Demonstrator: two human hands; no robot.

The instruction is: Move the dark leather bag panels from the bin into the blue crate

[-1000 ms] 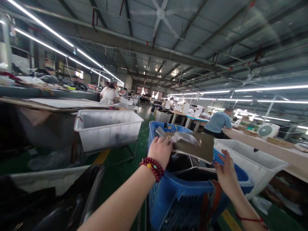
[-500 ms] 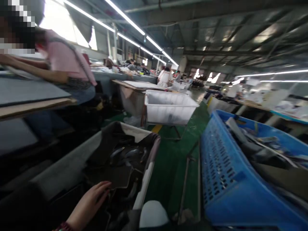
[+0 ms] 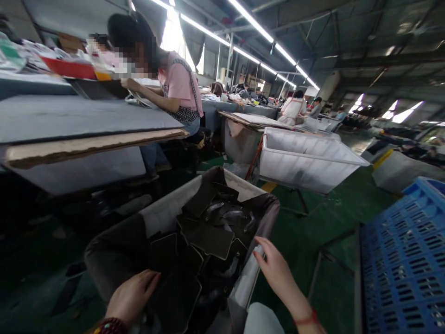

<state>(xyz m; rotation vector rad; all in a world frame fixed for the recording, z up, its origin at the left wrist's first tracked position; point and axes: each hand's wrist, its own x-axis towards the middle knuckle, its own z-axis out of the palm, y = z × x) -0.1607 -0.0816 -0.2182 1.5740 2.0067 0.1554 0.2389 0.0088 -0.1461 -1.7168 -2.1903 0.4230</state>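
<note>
A bin lined with dark material (image 3: pixel 163 211) stands right in front of me, filled with several dark flat leather-like pieces (image 3: pixel 208 236). My left hand (image 3: pixel 131 297), with a red bead bracelet at the wrist, rests flat on one dark piece (image 3: pixel 175 297) at the near side of the bin. My right hand (image 3: pixel 276 273) hovers with fingers apart over the bin's right rim, nothing in it.
A blue slotted crate (image 3: pixel 403 264) stands at the right, a white tub (image 3: pixel 306 160) on a stand beyond the bin. A grey-topped worktable (image 3: pixel 79 125) is at the left, where a person in a pink top (image 3: pixel 177 88) sits working. Green floor runs between.
A second ago both hands held a flat brown piece over the blue crate. The view has swung left to the dark bin, and both hands are now empty over it.
</note>
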